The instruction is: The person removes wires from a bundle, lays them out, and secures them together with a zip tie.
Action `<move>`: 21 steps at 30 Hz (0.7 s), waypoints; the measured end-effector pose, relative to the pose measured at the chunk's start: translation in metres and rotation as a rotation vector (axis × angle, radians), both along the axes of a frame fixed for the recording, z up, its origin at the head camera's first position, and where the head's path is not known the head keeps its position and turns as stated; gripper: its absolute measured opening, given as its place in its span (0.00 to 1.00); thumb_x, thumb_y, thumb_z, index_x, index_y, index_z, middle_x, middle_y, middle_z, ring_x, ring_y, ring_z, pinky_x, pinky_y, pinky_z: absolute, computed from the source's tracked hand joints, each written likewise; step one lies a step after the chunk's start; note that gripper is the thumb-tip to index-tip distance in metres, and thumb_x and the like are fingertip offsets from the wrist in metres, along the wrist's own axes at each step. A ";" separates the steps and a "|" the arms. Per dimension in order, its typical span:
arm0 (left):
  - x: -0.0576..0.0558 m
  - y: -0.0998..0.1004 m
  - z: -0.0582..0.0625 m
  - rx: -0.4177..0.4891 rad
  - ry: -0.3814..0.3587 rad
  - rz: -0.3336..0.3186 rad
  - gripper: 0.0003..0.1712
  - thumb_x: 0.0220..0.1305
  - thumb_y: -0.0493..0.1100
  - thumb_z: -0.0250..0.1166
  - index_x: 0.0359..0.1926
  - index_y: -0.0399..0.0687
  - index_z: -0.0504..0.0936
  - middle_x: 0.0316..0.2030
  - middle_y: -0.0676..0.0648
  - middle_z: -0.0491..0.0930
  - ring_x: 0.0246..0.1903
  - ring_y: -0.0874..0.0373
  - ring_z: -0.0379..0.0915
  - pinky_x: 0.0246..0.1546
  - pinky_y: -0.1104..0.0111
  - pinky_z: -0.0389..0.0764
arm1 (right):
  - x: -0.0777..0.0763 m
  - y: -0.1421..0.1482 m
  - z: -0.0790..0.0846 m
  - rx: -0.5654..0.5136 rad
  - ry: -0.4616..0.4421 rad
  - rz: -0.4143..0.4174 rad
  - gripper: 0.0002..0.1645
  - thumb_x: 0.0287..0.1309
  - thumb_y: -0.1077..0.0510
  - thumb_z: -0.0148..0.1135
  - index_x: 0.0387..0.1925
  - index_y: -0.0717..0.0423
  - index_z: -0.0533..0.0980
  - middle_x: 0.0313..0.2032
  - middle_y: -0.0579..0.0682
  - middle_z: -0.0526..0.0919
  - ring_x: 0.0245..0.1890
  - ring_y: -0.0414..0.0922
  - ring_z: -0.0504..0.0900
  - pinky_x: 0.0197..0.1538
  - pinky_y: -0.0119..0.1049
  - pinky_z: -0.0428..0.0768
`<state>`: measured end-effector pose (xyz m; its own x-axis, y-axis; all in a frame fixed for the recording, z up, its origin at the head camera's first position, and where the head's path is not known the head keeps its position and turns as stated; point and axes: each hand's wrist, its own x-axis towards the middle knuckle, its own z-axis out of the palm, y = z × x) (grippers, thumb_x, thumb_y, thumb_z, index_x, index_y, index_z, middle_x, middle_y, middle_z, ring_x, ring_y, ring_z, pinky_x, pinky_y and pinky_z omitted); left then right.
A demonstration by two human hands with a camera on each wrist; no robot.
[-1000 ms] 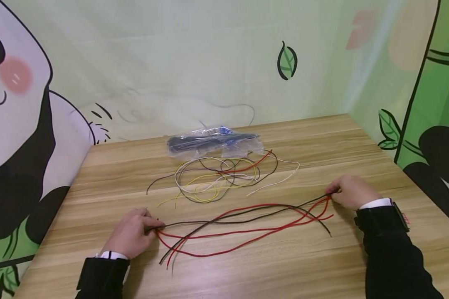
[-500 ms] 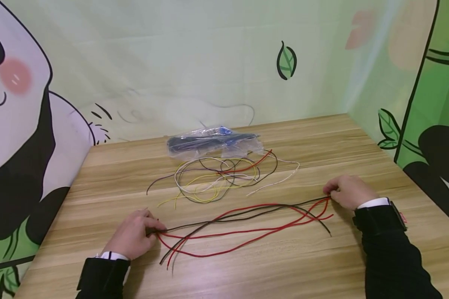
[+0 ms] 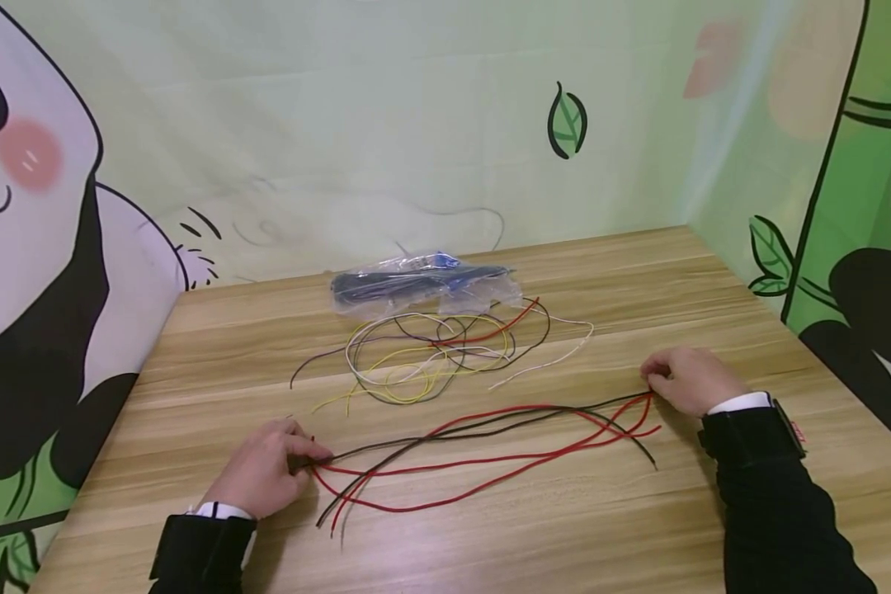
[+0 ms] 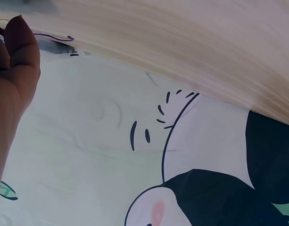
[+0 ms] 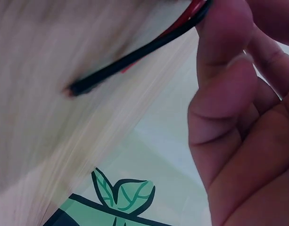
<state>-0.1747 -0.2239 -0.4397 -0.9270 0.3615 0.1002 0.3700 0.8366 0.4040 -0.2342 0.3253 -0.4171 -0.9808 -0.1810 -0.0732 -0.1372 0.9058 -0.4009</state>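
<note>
red wires (image 3: 397,511) and black wires (image 3: 419,440) lie strung loosely across the near half of the wood-grain table (image 3: 549,532). taking the middle of that bunch as the clock centre, the left hand (image 3: 263,466) is at 9 o'clock, thumb and fingers pinching one end of it. the right hand (image 3: 698,381), between 2 and 3, pinches the other, and the right wrist cam shows a black tip sticking out past the fingers. a couple of loose ends poke out around 8. further back, near 11 to 12: a yellow/white/purple tangle (image 3: 416,399), then a clear plastic bag (image 3: 416,286).
</note>
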 end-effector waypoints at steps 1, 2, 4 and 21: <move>0.000 0.000 0.000 -0.001 0.002 -0.004 0.24 0.40 0.26 0.70 0.37 0.58 0.93 0.32 0.59 0.75 0.35 0.60 0.71 0.36 0.61 0.73 | 0.000 0.000 0.000 0.002 0.005 0.001 0.10 0.65 0.64 0.63 0.45 0.66 0.83 0.40 0.60 0.85 0.40 0.55 0.81 0.46 0.56 0.78; 0.000 0.000 0.000 -0.002 0.004 -0.008 0.24 0.40 0.27 0.70 0.37 0.58 0.93 0.32 0.60 0.75 0.34 0.60 0.71 0.36 0.61 0.73 | 0.000 0.000 0.000 0.002 0.009 0.001 0.11 0.65 0.63 0.63 0.45 0.66 0.83 0.40 0.60 0.85 0.40 0.55 0.81 0.45 0.56 0.78; 0.000 0.000 0.001 0.000 -0.002 -0.013 0.24 0.40 0.27 0.70 0.37 0.58 0.92 0.31 0.60 0.74 0.33 0.61 0.70 0.34 0.62 0.72 | -0.001 -0.001 0.001 0.005 0.015 0.001 0.11 0.66 0.62 0.63 0.45 0.66 0.83 0.39 0.59 0.85 0.38 0.53 0.80 0.44 0.55 0.77; -0.002 0.001 0.004 0.084 0.111 0.117 0.12 0.56 0.33 0.71 0.42 0.44 0.91 0.31 0.54 0.78 0.33 0.57 0.72 0.33 0.61 0.73 | 0.000 -0.001 0.004 -0.008 0.037 -0.021 0.14 0.68 0.60 0.62 0.48 0.67 0.82 0.38 0.60 0.84 0.34 0.52 0.78 0.37 0.46 0.76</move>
<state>-0.1762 -0.2228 -0.4361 -0.9437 0.2382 0.2298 0.3186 0.8415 0.4362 -0.2341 0.3239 -0.4131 -0.9864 -0.1608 -0.0355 -0.1331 0.9054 -0.4032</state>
